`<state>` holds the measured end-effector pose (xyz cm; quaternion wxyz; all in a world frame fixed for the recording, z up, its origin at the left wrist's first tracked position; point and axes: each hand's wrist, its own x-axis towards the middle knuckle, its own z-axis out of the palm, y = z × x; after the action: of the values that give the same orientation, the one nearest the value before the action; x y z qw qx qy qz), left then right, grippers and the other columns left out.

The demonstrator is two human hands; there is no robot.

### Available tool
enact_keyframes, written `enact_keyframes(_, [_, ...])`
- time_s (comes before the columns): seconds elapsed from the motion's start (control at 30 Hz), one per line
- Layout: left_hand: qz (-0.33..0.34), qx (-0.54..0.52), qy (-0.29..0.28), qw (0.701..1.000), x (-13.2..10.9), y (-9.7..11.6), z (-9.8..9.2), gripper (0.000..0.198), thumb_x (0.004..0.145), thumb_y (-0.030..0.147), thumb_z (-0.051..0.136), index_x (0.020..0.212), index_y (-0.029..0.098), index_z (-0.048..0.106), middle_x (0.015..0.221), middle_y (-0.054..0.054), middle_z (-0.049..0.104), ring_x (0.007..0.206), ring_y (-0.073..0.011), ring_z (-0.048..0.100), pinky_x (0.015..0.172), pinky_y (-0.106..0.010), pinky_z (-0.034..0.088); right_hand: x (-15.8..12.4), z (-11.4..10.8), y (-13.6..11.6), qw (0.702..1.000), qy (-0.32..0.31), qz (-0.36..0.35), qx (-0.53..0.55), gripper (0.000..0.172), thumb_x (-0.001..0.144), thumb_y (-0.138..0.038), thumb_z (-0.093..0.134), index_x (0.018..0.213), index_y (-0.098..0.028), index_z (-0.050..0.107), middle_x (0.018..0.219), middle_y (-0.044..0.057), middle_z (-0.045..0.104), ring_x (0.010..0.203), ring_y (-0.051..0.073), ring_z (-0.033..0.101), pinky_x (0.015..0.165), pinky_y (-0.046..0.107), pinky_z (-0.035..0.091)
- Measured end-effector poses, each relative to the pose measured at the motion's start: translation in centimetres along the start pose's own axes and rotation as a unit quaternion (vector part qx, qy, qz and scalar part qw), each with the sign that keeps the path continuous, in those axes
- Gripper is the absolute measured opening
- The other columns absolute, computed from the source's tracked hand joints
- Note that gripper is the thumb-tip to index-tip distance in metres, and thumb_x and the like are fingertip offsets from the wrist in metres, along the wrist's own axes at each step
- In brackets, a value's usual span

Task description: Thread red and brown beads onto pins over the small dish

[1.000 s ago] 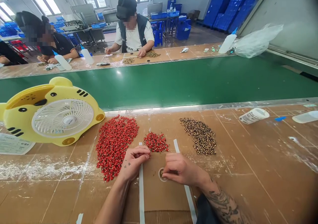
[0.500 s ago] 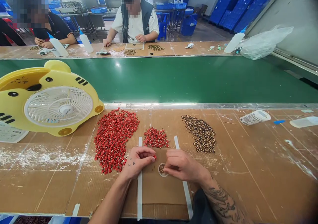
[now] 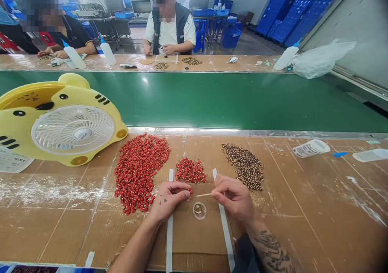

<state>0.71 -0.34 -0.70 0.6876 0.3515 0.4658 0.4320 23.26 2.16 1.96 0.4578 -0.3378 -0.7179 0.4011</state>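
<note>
Left hand: the left hand (image 3: pixel 169 198) is closed in a fingertip pinch on a tiny red bead (image 3: pixel 190 192). It looks light, hard and apt to roll, so it is best held by its sides.
Right hand: the right hand (image 3: pixel 233 198) is closed on a thin wooden stick (image 3: pixel 204 194), likely stiff but easily snapped, and best held near its end.
Beside them: a small clear round dish (image 3: pixel 199 211) sits on a cardboard sheet (image 3: pixel 197 236) between white strips.
Surface: red bead piles (image 3: pixel 138 172) and speckled brown beads (image 3: pixel 244 167) lie on the brown surface (image 3: pixel 303 224), by a yellow desk fan (image 3: pixel 72 131).
Room: beyond a green conveyor belt (image 3: pixel 212 99), a co-worker (image 3: pixel 168 30) sits; blue crates (image 3: pixel 298 16) stand stacked behind.
</note>
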Motion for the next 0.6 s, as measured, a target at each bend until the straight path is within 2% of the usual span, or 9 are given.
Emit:
enact_keyframes(0.1, [0.006,0.026,0.007,1.0,0.0,0.2,0.2,0.014,0.071,0.026,0.079,0.08,0.015,0.079,0.063,-0.003,0.073,0.06,-0.0159,0.065,0.062,-0.025,0.048,-0.1,0.8,0.1,0.999,0.04,0.006,-0.015,0.019,0.089,-0.027,0.064,0.072,-0.019,0.068,0.059,0.001,0.057,0.057,0.015,0.051,0.056,0.029,0.04])
enact_keyframes(0.43, [-0.005,0.051,0.014,0.999,-0.1,0.3,0.2,0.017,0.068,0.027,0.08,0.08,0.016,0.079,0.066,-0.004,0.075,0.06,-0.0166,0.065,0.059,-0.025,0.046,-0.1,1.4,0.7,0.998,0.0,0.004,-0.06,0.018,0.089,-0.025,0.064,0.072,-0.019,0.067,0.062,0.0,0.056,0.059,0.014,0.05,0.058,0.029,0.039])
enact_keyframes(0.6, [0.004,0.063,0.023,0.998,0.0,0.3,0.3,0.014,0.068,0.025,0.08,0.078,0.016,0.079,0.065,-0.003,0.074,0.058,-0.0149,0.063,0.056,-0.023,0.044,0.0,1.6,0.5,0.994,0.013,0.002,-0.106,0.022,0.089,-0.023,0.061,0.068,-0.019,0.06,0.061,-0.001,0.049,0.058,0.013,0.047,0.058,0.028,0.036])
